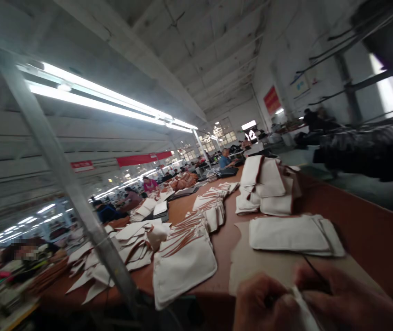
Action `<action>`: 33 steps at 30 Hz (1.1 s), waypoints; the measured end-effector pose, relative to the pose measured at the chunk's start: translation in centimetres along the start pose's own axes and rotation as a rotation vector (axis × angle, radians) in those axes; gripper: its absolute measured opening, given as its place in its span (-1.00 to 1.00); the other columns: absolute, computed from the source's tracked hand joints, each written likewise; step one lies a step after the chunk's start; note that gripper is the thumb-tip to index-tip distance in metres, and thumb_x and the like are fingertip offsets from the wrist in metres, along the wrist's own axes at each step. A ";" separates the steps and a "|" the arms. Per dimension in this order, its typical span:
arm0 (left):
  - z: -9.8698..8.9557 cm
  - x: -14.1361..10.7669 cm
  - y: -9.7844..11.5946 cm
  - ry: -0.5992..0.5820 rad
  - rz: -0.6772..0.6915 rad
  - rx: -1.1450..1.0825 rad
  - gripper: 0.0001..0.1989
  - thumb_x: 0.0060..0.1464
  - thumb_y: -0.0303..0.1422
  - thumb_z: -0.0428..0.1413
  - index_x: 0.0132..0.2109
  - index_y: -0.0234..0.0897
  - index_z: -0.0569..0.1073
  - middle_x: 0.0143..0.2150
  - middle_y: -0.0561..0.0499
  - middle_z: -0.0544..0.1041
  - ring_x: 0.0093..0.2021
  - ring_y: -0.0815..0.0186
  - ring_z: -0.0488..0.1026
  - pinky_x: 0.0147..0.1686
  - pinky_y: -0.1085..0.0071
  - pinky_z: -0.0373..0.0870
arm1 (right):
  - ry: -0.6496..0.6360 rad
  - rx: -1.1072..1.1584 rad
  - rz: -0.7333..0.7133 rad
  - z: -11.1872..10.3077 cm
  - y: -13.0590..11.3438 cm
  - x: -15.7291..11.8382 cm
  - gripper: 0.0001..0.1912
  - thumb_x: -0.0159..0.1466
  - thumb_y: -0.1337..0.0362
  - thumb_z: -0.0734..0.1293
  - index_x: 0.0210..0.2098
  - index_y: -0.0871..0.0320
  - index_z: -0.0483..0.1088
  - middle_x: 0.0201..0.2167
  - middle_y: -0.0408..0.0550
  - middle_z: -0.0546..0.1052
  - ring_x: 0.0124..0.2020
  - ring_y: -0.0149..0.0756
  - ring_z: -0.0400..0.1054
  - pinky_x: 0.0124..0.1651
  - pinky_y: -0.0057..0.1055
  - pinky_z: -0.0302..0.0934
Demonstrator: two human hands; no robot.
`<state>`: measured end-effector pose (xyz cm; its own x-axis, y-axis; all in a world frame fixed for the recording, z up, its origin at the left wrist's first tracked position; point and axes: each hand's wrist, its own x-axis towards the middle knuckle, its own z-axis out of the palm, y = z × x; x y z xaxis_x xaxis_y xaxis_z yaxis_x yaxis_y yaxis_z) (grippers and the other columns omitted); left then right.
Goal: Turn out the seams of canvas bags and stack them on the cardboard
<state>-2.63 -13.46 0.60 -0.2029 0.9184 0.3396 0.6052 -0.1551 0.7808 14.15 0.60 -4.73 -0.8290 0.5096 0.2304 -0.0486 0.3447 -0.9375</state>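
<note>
At the lower right, my left hand (263,301) is closed, its fingertips pinching the edge of a white fabric piece (304,309). My right hand (348,294) grips the same piece from the other side, close to the left fingertips. A thin dark strip (315,269) runs by the right fingers; blur hides what it is. Just beyond the hands, a few flat white sewn panels (289,234) lie stacked on a beige sheet (247,259). The lower part of the held piece is cut off by the frame edge.
A brown-topped table (365,220) carries a pile of white pieces (268,184) and a fanned row of white panels with brown edges (185,271). Loose white pieces (130,239) lie left, behind a metal post (75,197). Co-workers, including a person in blue (225,160), sit farther off.
</note>
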 end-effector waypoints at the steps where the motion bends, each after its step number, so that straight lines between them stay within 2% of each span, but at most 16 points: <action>1: -0.3 0.4 0.1 -0.035 0.011 0.030 -0.78 0.10 -0.21 0.20 -0.36 -0.27 0.60 -0.45 0.02 0.55 -0.39 0.27 0.44 -0.41 0.44 0.26 | -0.008 -0.083 -0.027 -0.3 -1.7 -0.3 -0.67 0.28 0.00 0.30 -0.26 0.18 0.39 -0.39 -0.07 0.44 -0.38 -0.31 0.29 -0.38 -0.45 0.16; 4: -0.5 1.4 -0.4 -0.084 0.106 0.071 -0.68 0.23 -0.18 0.07 -0.37 -0.28 0.55 -0.41 0.01 0.53 -0.36 0.30 0.44 -0.39 0.47 0.25 | 0.035 -0.259 -0.108 -1.0 -5.5 -0.7 -0.78 0.28 0.16 0.30 -0.30 0.22 0.39 -0.40 -0.09 0.44 -0.36 -0.34 0.25 -0.33 -0.44 0.12; 6: 0.0 1.6 -1.3 -0.087 0.165 0.085 -0.68 0.26 -0.21 0.05 -0.40 -0.27 0.49 -0.41 0.00 0.50 -0.38 0.32 0.41 -0.37 0.47 0.24 | 0.043 -0.362 -0.148 -1.1 -6.6 -0.8 -0.81 0.29 0.20 0.29 -0.33 0.22 0.37 -0.42 -0.10 0.43 -0.38 -0.36 0.23 -0.33 -0.44 0.09; 10: 2.2 1.2 -3.4 -0.070 0.265 0.115 -0.82 0.21 -0.35 0.04 -0.36 -0.25 0.45 -0.42 0.03 0.43 -0.40 0.33 0.36 -0.37 0.44 0.20 | 0.035 -0.467 -0.192 -0.8 -6.4 -1.5 -0.86 0.28 0.26 0.27 -0.35 0.21 0.35 -0.41 -0.10 0.43 -0.39 -0.36 0.22 -0.30 -0.41 0.08; 13: 4.0 1.0 -4.4 -0.048 0.293 0.125 -0.85 0.19 -0.41 0.00 -0.31 -0.22 0.44 -0.42 0.04 0.41 -0.42 0.34 0.35 -0.40 0.44 0.16 | 0.040 -0.362 -0.123 -0.9 -5.7 -1.9 -0.88 0.25 0.29 0.28 -0.38 0.22 0.35 -0.42 -0.10 0.43 -0.37 -0.35 0.25 -0.28 -0.42 0.10; 16: 4.8 0.9 -4.3 -0.022 0.300 0.117 -0.81 0.23 -0.42 -0.07 -0.31 -0.21 0.41 -0.42 0.05 0.39 -0.41 0.34 0.35 -0.38 0.43 0.16 | 0.029 -0.203 -0.059 -1.3 -5.4 -2.0 -0.87 0.25 0.29 0.28 -0.39 0.23 0.34 -0.45 -0.14 0.37 -0.39 -0.38 0.19 -0.32 -0.45 0.08; 19: 4.5 1.0 -3.5 -0.050 0.168 -0.029 -0.77 0.26 -0.30 -0.05 -0.37 -0.23 0.36 -0.47 0.09 0.32 -0.44 0.35 0.27 -0.39 0.44 0.15 | -0.040 -0.030 0.006 -2.1 -5.8 -2.0 -0.82 0.27 0.26 0.28 -0.42 0.23 0.29 -0.52 -0.22 0.23 -0.47 -0.47 0.04 -0.43 -0.51 -0.01; 21: 4.0 1.1 -2.9 -0.157 -0.018 -0.284 -0.74 0.20 -0.21 0.02 -0.40 -0.24 0.34 -0.50 0.11 0.29 -0.48 0.38 0.19 -0.44 0.46 0.12 | -0.109 0.025 0.035 -2.6 -6.1 -2.0 -0.81 0.27 0.25 0.30 -0.41 0.23 0.29 -0.54 -0.25 0.18 -0.52 -0.51 -0.03 -0.48 -0.54 -0.06; 23: 3.7 1.3 -2.4 -0.294 -0.205 -0.566 -0.76 0.10 -0.21 0.11 -0.43 -0.25 0.32 -0.55 0.14 0.25 -0.53 0.42 0.09 -0.51 0.48 0.03 | -0.155 0.032 0.057 -2.9 -6.3 -2.1 -0.80 0.27 0.23 0.32 -0.40 0.24 0.30 -0.56 -0.27 0.17 -0.55 -0.54 -0.06 -0.51 -0.57 -0.08; 25: 3.6 1.5 -2.0 -0.372 -0.312 -0.733 -0.73 0.01 -0.20 0.18 -0.45 -0.26 0.31 -0.58 0.18 0.19 -0.57 0.47 0.01 -0.55 0.49 -0.06 | -0.159 0.013 0.070 -2.9 -6.5 -2.3 -0.76 0.28 0.19 0.32 -0.39 0.24 0.31 -0.57 -0.27 0.17 -0.55 -0.54 -0.06 -0.54 -0.58 -0.11; 29: 3.6 1.4 -1.5 -0.378 -0.296 -0.706 -0.54 -0.13 0.00 0.32 -0.42 -0.33 0.39 -0.56 0.11 0.30 -0.56 0.48 0.08 -0.53 0.50 -0.04 | -0.133 -0.048 0.081 -2.7 -6.7 -2.6 -0.73 0.29 0.14 0.32 -0.38 0.25 0.33 -0.57 -0.25 0.19 -0.54 -0.53 -0.04 -0.55 -0.59 -0.11; 33: 3.5 1.0 -1.0 -0.345 -0.289 -0.683 -0.53 -0.21 -0.01 0.39 -0.44 -0.36 0.48 -0.55 0.06 0.38 -0.54 0.47 0.15 -0.51 0.50 0.03 | -0.142 -0.026 0.069 -2.6 -7.1 -2.6 -0.71 0.30 0.13 0.33 -0.37 0.26 0.35 -0.57 -0.25 0.20 -0.54 -0.53 -0.04 -0.54 -0.60 -0.10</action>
<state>-0.75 -11.15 -1.64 0.0362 0.9992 -0.0178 -0.0596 0.0200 0.9980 18.07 -1.09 1.97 -0.9003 0.4171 0.1246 0.0244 0.3340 -0.9422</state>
